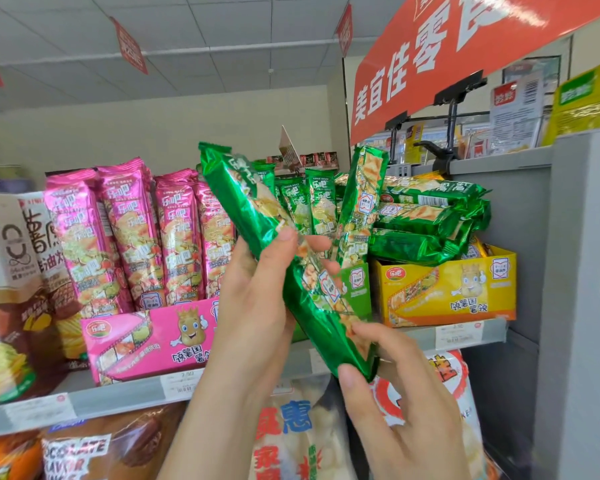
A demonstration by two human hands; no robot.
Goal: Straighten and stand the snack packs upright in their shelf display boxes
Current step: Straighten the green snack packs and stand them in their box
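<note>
My left hand [257,299] grips a long green snack pack [243,199] around its middle, tilted with its top to the upper left. My right hand [388,382] pinches the pack's lower end between thumb and fingers. Behind it, several green packs [321,202] stand in a green display box [357,289]; one [361,202] leans to the right. More green packs [426,220] lie flat in a pile on top of the yellow display box [447,292]. Pink packs [129,233] stand upright in the pink display box [142,337] at the left.
The grey shelf [118,396] carries price labels along its front edge. A grey upright panel [582,271] closes the right side. Brown and white snack bags [11,271] stand at the far left. Large bags [291,438] fill the shelf below. An orange sign [430,57] hangs overhead.
</note>
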